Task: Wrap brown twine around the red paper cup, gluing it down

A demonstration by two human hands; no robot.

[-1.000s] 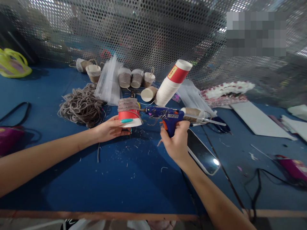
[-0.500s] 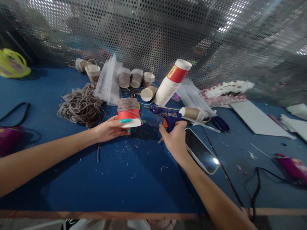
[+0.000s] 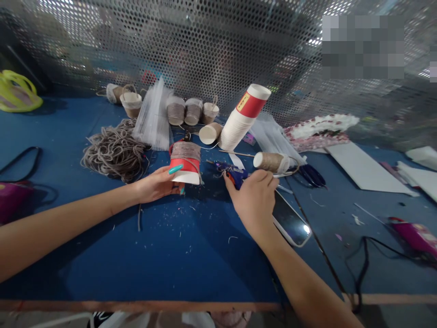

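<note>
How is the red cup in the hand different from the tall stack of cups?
The red cup has grey cord wound around its upper part; the tall stack shows none. The left hand holds the red cup, while no hand touches the tall stack. The red cup looks like just one cup; the tall stack is many, nested together. Both show red and white.

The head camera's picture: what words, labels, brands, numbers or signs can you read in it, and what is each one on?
No text can be read.
Yellow label on the stack of paper cups: dark marks, too small to read.
Pale label on the blue glue gun: too small to read.
Magenta object at the right: pale patches, too blurred to tell if they hold writing.
Held red-and-white cup: no writing shows.
</note>
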